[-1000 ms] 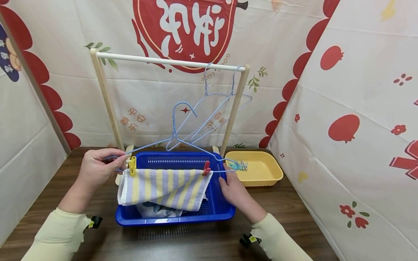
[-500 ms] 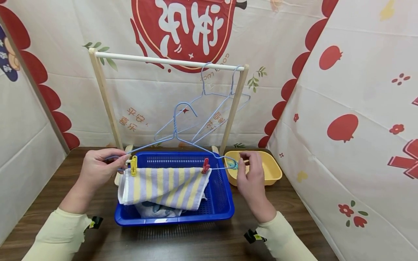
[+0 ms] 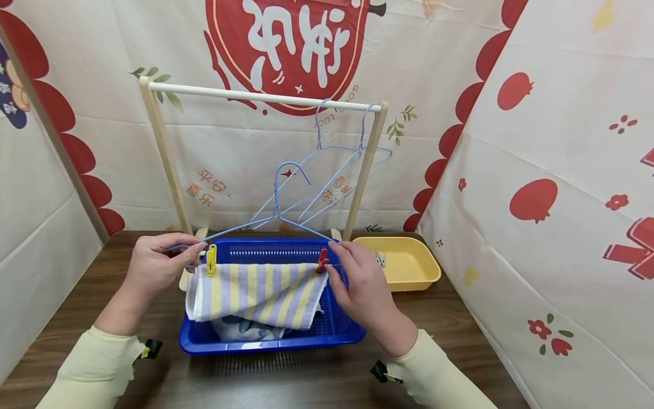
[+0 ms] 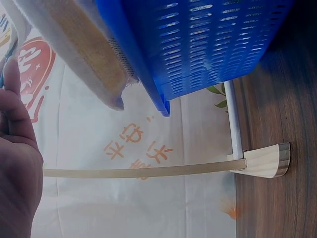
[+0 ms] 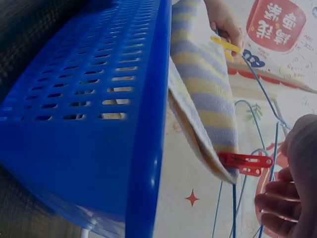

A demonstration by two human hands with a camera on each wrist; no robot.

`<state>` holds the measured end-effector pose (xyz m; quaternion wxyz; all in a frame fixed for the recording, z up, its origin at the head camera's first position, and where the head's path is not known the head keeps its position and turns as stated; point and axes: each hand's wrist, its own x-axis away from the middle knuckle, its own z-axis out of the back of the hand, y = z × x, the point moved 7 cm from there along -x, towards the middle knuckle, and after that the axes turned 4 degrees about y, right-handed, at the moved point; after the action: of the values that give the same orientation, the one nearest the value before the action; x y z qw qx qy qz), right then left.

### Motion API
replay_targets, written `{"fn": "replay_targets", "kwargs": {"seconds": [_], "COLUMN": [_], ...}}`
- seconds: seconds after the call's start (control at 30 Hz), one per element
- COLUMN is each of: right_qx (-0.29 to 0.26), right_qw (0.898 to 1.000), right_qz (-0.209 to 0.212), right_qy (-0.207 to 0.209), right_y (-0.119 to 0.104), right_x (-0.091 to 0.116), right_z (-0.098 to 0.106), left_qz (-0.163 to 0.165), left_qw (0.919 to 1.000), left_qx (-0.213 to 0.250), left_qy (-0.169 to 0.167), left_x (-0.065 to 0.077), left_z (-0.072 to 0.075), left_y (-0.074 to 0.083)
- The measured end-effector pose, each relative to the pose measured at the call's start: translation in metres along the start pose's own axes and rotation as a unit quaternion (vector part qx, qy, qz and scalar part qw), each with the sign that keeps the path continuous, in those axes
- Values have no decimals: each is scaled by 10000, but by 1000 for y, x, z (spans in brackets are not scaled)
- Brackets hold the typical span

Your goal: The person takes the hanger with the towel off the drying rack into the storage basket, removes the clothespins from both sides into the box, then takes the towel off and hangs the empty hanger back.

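In the head view my left hand [image 3: 162,262] pinches the left end of a blue wire hanger [image 3: 276,211], which is upright with its hook on top. A yellow-and-lilac striped towel [image 3: 260,292] is folded over the hanger's lower bar. A yellow clothespin [image 3: 211,261] clips its left corner, and a red clothespin [image 3: 323,261] its right corner. My right hand [image 3: 365,289] is at the hanger's right side, thumb and fingers loosely bent on either side of the red clothespin; the right wrist view shows a gap between fingertips and clothespin [image 5: 245,161].
Below the towel stands a blue perforated basket [image 3: 276,347] holding a white patterned cloth [image 3: 245,329]. Behind is a wooden rack with a white rail [image 3: 255,95] and two blue hangers [image 3: 361,146] at its right end. A yellow tray [image 3: 416,272] with clothespins [image 3: 381,259] sits right.
My right hand left the hanger's right end, passed over the yellow tray's near side, then came back left to the red clothespin. My left hand keeps its grip on the hanger.
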<state>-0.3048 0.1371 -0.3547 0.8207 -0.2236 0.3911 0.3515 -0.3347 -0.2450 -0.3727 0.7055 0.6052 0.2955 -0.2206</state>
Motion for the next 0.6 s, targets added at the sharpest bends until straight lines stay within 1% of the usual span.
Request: {"fn": "replay_targets", "kwargs": {"seconds": [0.1, 0.2, 0.33, 0.47, 0.6], "right_qx": [134, 126, -115, -390, -535], "right_qw": [9999, 9996, 9982, 9945, 9908], "right_qz": [-42, -188, -488, -837, -1102], "right_qy": [-66, -164, -325, -494, -580], "right_y": [-3, -4, -4, -1, 3], "right_x": [0, 1, 2, 2, 3], "right_z": [-3, -5, -9, -13, -15], "left_qz": [-75, -128, -181, -227, -234], "left_qw": [10000, 9998, 9997, 9995, 9994], "left_qx": [-52, -129, -147, -162, -202], "left_qy": [-30, -72, -101, -126, -126], "left_x": [1, 1, 2, 4, 5], "left_z": [0, -1, -2, -4, -5], "left_y": [1, 3, 5, 5, 6]}}
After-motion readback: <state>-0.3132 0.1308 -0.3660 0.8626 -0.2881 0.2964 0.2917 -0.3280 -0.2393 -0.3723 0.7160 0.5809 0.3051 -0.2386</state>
